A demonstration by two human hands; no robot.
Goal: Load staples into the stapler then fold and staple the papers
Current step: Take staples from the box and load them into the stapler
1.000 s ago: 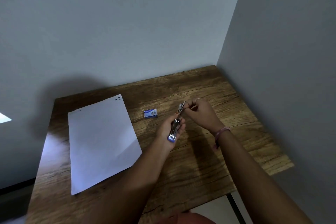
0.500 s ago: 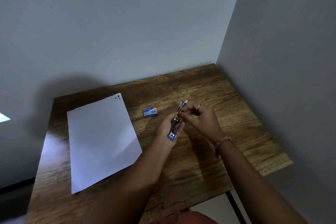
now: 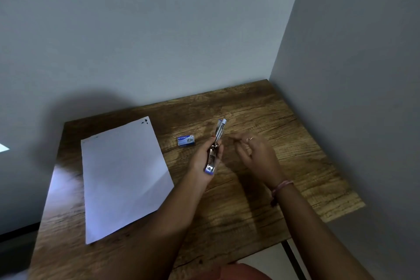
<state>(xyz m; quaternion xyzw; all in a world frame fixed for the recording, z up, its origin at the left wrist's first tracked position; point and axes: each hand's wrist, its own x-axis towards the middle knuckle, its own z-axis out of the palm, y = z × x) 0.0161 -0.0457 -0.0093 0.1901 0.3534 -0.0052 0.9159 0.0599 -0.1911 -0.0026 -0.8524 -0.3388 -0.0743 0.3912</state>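
Your brown wood-grain counter sits in a corner where two plain grey walls meet. A white sheet of paper lies flat on its left part, and a small blue-and-white staple box rests near the middle. Your left hand grips the small silver stapler with the blue end above the counter, just right of the box. Its long axis runs from you toward the back wall, leaning slightly right; the blue end points at you and the opened far end points away. Your right hand hovers just beside it, fingers loosely curled, grasping nothing you can make out.
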